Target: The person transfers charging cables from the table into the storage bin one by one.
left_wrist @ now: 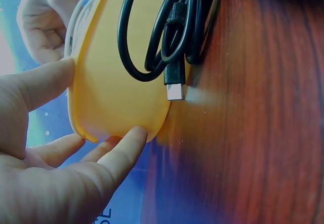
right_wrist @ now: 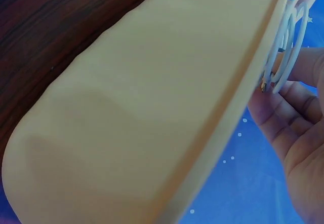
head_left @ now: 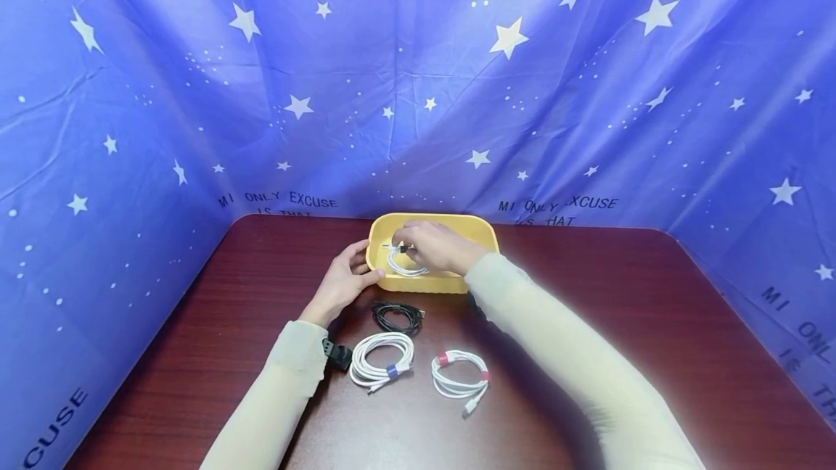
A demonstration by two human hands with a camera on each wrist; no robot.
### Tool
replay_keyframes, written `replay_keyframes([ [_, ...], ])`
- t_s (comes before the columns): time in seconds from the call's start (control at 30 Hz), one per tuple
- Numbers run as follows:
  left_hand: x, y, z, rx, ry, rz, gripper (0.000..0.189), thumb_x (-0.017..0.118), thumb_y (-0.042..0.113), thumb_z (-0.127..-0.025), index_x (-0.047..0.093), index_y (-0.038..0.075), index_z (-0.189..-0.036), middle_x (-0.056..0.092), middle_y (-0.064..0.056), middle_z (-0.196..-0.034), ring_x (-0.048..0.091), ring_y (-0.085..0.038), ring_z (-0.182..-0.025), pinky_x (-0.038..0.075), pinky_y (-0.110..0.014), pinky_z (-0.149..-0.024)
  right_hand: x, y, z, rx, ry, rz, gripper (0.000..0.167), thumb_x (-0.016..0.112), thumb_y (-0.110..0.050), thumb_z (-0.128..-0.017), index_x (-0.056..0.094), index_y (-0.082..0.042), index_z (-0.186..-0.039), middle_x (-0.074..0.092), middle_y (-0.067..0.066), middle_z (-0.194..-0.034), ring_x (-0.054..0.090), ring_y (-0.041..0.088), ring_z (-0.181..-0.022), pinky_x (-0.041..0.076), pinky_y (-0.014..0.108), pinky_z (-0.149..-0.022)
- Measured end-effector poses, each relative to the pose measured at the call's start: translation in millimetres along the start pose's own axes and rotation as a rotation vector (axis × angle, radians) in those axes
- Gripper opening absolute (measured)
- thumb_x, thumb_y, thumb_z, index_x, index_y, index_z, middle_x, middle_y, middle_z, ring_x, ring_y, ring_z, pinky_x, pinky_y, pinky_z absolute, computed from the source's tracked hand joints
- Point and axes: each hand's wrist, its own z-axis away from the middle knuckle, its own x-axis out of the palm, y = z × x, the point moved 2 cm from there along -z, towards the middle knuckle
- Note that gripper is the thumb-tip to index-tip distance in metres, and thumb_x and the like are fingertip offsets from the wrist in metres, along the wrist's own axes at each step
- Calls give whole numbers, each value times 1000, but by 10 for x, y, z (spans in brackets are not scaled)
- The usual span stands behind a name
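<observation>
A yellow plastic bin [head_left: 424, 283] stands near the table's back edge. At its left end my left hand [head_left: 341, 280] holds it, thumb at the front rim and fingers along the side. My right hand [head_left: 436, 245] pinches a coiled white cable [head_left: 406, 272] with a dark tie, inside or just over the bin. In the right wrist view, that white cable [right_wrist: 288, 51] shows its loops above the rim, between thumb and fingers. A coiled black cable [head_left: 395, 318] lies in front of the bin; its USB plug shows in the left wrist view.
Nearer the front lie a coiled white cable with a blue strap [head_left: 382, 363] and another white cable with red straps [head_left: 460, 386]. The dark red wooden table [head_left: 588, 289] is enclosed by a blue star-patterned cloth [head_left: 418, 78] at the back and sides.
</observation>
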Motion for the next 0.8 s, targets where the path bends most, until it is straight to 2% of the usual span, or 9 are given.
replay_keyframes([
  [0.4, -8, -30, -5, -9, 11, -14, 72, 72, 1, -82, 37, 6, -145, 53, -22, -131, 56, -31, -118, 47, -38, -95, 90, 62, -60, 30, -21, -9, 32, 62, -2, -84, 67, -14, -113, 64, 0, -109, 59, 14, -96, 48, 28, -84],
  [0.63, 1, -31, -8, -2, -5, 7, 72, 71, 0, -83, 35, 4, -145, 51, -23, -134, 54, -32, -120, 47, -37, -96, 169, 81, -99, 22, -26, -55, 27, 70, -12, -83, 68, -12, -110, 64, 4, -102, 60, 15, -88, 49, 31, -80],
  [0.8, -2, -30, -8, 4, -9, 20, 72, 70, 0, -83, 34, 3, -146, 50, -24, -134, 54, -33, -121, 47, -37, -96, 243, 99, -125, 23, -39, -47, 23, 70, -14, -85, 68, -13, -108, 64, 3, -98, 59, 15, -87, 48, 31, -81],
])
